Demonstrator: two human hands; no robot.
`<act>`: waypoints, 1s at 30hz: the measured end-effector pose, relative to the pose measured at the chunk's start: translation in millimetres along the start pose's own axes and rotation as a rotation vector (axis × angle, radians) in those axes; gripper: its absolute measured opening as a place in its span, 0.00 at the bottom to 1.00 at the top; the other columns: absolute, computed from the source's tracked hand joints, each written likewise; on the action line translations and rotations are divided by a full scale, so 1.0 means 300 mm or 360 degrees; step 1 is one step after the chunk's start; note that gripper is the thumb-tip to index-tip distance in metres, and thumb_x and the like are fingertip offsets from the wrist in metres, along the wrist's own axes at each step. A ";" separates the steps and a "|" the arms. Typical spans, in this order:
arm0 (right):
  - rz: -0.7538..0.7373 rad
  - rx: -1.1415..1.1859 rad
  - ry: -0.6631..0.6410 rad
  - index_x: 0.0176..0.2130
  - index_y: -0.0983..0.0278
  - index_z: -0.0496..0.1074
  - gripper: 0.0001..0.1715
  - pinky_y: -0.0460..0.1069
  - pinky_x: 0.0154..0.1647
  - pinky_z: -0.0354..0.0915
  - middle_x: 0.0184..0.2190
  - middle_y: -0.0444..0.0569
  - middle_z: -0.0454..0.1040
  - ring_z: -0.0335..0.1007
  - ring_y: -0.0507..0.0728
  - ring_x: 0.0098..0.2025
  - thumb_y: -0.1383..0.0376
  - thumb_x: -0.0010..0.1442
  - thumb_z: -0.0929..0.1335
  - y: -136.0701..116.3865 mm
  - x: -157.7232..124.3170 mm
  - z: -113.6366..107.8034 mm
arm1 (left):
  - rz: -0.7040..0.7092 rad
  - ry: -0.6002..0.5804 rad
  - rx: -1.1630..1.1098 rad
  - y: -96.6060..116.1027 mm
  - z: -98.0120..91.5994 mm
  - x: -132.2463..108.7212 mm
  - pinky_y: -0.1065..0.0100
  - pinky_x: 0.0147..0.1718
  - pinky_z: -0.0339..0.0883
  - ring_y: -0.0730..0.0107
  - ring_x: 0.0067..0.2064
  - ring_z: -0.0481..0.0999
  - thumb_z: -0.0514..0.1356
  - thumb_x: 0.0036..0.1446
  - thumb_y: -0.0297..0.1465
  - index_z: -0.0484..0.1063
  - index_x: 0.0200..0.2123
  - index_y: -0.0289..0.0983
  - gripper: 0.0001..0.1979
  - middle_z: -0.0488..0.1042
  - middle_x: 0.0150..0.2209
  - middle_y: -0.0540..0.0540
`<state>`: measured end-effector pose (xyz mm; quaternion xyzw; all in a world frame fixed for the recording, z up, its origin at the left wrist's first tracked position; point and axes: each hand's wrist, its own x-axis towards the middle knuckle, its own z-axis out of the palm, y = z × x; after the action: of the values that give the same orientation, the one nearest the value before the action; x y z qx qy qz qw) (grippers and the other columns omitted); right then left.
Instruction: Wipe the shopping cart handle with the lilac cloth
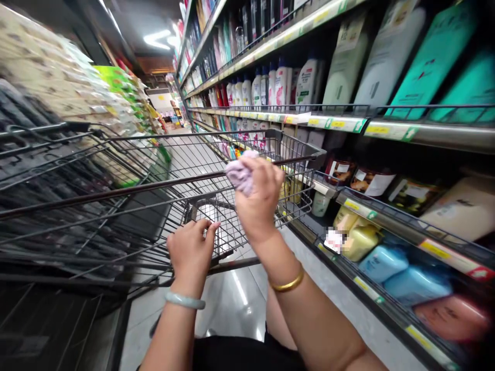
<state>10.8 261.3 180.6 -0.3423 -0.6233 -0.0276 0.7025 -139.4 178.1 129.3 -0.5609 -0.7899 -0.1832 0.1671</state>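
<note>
A dark wire shopping cart (127, 193) spans the view in front of me. My right hand (263, 193) is closed round a crumpled lilac cloth (240, 175), which it presses against the cart's long top rail. A gold bangle (288, 281) circles that wrist. Lower and to the left, my left hand (190, 246) has its fingers curled over the wires of the cart's near side, with the thumb tip near the index finger. The palm side of this hand is hidden. A pale jade-like bangle (184, 301) sits on the left wrist.
Shelves of shampoo bottles (309, 82) and pump bottles line the right side, their lower shelf edge (371, 216) close to the cart. Stacked packages (50, 77), blurred, rise on the left. Shiny tiled floor (232, 299) lies below, and the aisle runs away ahead.
</note>
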 end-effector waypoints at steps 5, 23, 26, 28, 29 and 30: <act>-0.0221 0.0105 -0.0202 0.56 0.52 0.68 0.29 0.58 0.62 0.63 0.55 0.45 0.73 0.66 0.58 0.58 0.75 0.58 0.66 -0.011 -0.027 0.008 | 0.0053 -0.0012 0.0001 -0.009 -0.016 -0.024 0.63 0.32 0.48 0.60 0.36 0.73 0.52 0.67 0.48 0.79 0.34 0.44 0.21 0.75 0.30 0.47; 0.0294 0.0044 0.0158 0.53 0.54 0.69 0.28 0.65 0.65 0.60 0.55 0.51 0.67 0.62 0.63 0.60 0.74 0.55 0.67 0.266 -0.037 -0.059 | -0.0082 -0.0042 -0.0038 -0.019 -0.037 -0.023 0.64 0.30 0.48 0.61 0.35 0.73 0.52 0.66 0.50 0.78 0.33 0.44 0.22 0.77 0.30 0.47; 0.0484 0.0056 0.0298 0.54 0.56 0.69 0.28 0.64 0.65 0.60 0.55 0.52 0.66 0.62 0.62 0.60 0.74 0.54 0.66 0.271 -0.061 -0.039 | -0.0106 -0.0016 -0.0007 -0.014 -0.028 -0.015 0.64 0.30 0.48 0.61 0.36 0.74 0.52 0.66 0.50 0.78 0.33 0.44 0.22 0.77 0.31 0.47; 0.0435 0.0081 0.0179 0.53 0.57 0.70 0.27 0.62 0.62 0.64 0.55 0.53 0.66 0.63 0.62 0.59 0.74 0.54 0.67 0.224 -0.097 -0.011 | -0.0115 -0.0010 0.0027 -0.014 -0.021 -0.006 0.64 0.30 0.47 0.60 0.36 0.74 0.51 0.66 0.50 0.78 0.33 0.44 0.23 0.77 0.31 0.46; 0.0355 0.0108 0.0061 0.52 0.56 0.70 0.27 0.60 0.60 0.66 0.56 0.53 0.66 0.63 0.61 0.58 0.74 0.54 0.67 0.199 -0.115 0.001 | -0.0120 -0.0012 0.0037 -0.015 -0.018 -0.001 0.64 0.30 0.46 0.60 0.37 0.74 0.51 0.67 0.50 0.78 0.34 0.44 0.23 0.78 0.32 0.45; 0.0253 0.0137 -0.0073 0.52 0.56 0.71 0.27 0.59 0.58 0.67 0.56 0.52 0.67 0.64 0.61 0.57 0.74 0.54 0.67 0.182 -0.129 0.011 | -0.0126 -0.0018 0.0041 -0.017 -0.016 0.003 0.64 0.30 0.46 0.60 0.37 0.74 0.50 0.67 0.51 0.78 0.34 0.44 0.23 0.78 0.32 0.45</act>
<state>24.9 289.8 121.6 -0.3608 -0.6108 0.0631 0.7020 -144.3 175.1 133.4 -0.5280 -0.8147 -0.1762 0.1625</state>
